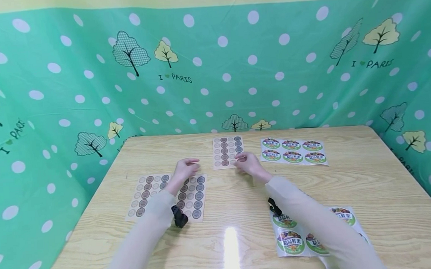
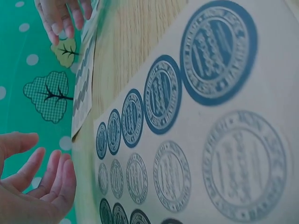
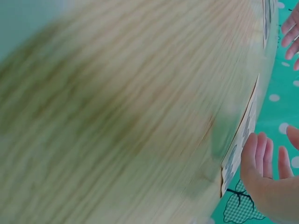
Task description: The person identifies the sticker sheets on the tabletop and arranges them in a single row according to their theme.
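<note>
In the head view my left hand (image 1: 183, 172) hovers near the top edge of a sheet of round brown and blue-grey stickers (image 1: 196, 203). Its fingers are loosely bent with nothing between them, as the left wrist view of the left hand (image 2: 39, 186) confirms. Farther back lies a smaller sheet of similar round stickers (image 1: 222, 151). My right hand (image 1: 250, 164) overlaps that sheet's right edge in the head view. From the right wrist, the right hand (image 3: 267, 172) shows relaxed, parted fingers holding nothing, close beside the sheet's edge (image 3: 233, 158).
Another round-sticker sheet (image 1: 139, 202) lies at the left. Sheets of colourful fruit labels lie at the back right (image 1: 292, 150) and under my right forearm (image 1: 290, 242). A polka-dot curtain (image 1: 202, 48) encloses the wooden table (image 1: 385, 197) at the back and sides.
</note>
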Demonstrator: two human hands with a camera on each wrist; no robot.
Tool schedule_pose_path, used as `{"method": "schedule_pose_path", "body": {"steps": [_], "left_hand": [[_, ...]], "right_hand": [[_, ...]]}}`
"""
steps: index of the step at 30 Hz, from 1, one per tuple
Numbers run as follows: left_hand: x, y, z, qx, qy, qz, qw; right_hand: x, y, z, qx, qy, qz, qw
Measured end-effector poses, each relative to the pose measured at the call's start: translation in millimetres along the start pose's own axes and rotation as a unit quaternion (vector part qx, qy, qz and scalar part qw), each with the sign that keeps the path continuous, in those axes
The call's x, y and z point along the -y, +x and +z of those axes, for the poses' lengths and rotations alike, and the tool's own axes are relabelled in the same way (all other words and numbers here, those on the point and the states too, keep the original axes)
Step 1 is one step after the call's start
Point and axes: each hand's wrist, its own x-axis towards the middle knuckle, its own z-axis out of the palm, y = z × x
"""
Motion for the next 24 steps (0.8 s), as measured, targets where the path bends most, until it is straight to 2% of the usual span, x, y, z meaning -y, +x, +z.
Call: {"method": "schedule_pose_path", "body": {"steps": [17,24], "left_hand": [[-10.3,9.8,24.0,-0.002,-0.038,0.009,0.9992],[-13.0,15.6,32.2,-0.014,-0.052,0.006,0.9985]], "right_hand": [[-5.9,6.9,-15.8,-0.033,-0.011,0.014,0.9993],[-8.6,10.4,-18.9,-0.033,-0.028,-0.005,0.999]]}}
